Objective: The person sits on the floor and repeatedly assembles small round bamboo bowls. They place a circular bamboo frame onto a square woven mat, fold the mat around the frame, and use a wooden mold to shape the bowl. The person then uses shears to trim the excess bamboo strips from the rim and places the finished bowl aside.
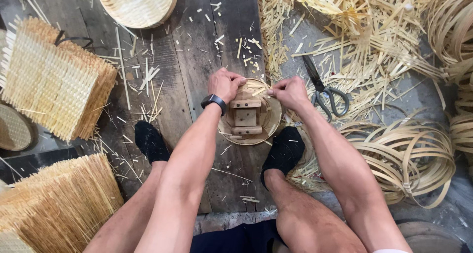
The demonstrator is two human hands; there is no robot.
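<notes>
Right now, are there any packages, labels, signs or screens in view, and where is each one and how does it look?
Packages, labels, signs: none visible.
Smartwatch: the only screen, on the wrist of the left hand, a small dark rectangle on a black band; its face looks dark.

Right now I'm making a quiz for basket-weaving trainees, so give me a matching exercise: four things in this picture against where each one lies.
Things:
1. scissors
2. round basket with wooden block
3. stack of woven mats
4. coiled bamboo strips

Places:
A. far left of the floor
B. between the left hand and right hand
C. just right of the right hand, on loose splints
D. beside the right leg, at the right

Pairs: 1-C, 2-B, 3-A, 4-D
</notes>
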